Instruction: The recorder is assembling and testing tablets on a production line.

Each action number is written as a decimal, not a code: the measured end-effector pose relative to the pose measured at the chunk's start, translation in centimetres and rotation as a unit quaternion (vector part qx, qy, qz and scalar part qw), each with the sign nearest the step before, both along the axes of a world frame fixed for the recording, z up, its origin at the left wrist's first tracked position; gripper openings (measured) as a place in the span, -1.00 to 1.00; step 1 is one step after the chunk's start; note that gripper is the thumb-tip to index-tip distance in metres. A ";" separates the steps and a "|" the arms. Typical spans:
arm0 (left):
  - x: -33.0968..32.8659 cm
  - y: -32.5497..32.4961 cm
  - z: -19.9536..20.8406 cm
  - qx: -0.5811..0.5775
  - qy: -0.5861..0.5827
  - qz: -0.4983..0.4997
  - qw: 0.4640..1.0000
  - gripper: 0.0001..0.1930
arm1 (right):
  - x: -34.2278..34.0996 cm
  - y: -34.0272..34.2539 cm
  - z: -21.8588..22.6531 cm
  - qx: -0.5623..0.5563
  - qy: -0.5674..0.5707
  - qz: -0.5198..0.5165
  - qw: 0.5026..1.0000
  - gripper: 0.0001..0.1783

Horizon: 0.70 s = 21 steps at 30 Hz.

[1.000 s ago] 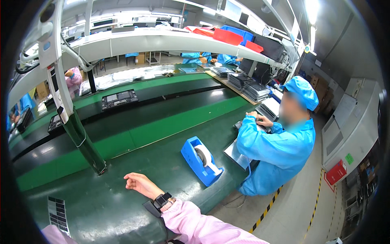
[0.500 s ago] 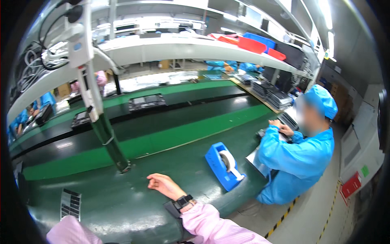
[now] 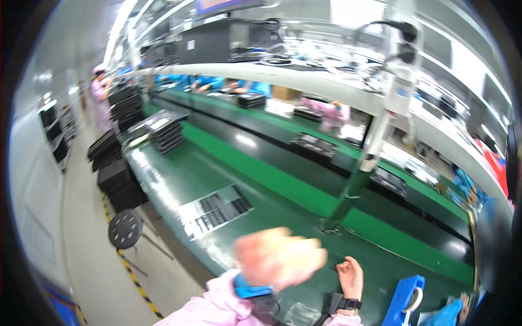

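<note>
Nearest us, our left hand [image 3: 280,258] hangs over the green worktop [image 3: 283,209], too blurred for us to tell whether it is wide, narrow or holding something, while our right hand [image 3: 351,278] has its fingers curled narrowly, so we cannot tell what they hold, with the blue tape dispenser [image 3: 399,299] to its right. Beyond our left hand, to its left, a sheet of dark strips [image 3: 217,209] lies flat; farther off we see a post [image 3: 353,195] and a stack of dark units [image 3: 166,130].
</note>
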<state>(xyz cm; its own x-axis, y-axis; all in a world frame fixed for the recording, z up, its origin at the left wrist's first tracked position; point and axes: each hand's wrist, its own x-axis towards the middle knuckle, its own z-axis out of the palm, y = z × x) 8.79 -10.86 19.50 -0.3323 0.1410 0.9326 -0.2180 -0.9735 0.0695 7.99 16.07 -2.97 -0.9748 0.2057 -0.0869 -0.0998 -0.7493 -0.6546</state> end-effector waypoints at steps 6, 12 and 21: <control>-7.9 10.5 -14.5 -0.231 -0.392 -0.264 0.850 -0.60 | -1.5 -1.1 -0.7 0.024 -0.005 0.033 0.999 -0.73; -8.4 15.2 -22.0 -0.324 -0.475 -0.285 0.767 -0.60 | -1.5 0.1 -1.3 0.036 0.031 0.046 0.998 -0.74; -7.8 8.3 -18.6 -0.472 -0.361 -0.251 0.764 -0.76 | -1.7 -0.1 -0.5 0.036 0.018 0.058 0.998 -0.77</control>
<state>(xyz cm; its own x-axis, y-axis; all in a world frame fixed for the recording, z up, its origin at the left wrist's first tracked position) 0.94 -2.57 0.93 -0.3960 0.9160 -0.0644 -0.8604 -0.3456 0.3744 6.31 15.99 -3.49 -0.9945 0.0968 -0.0409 -0.0398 -0.7078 -0.7053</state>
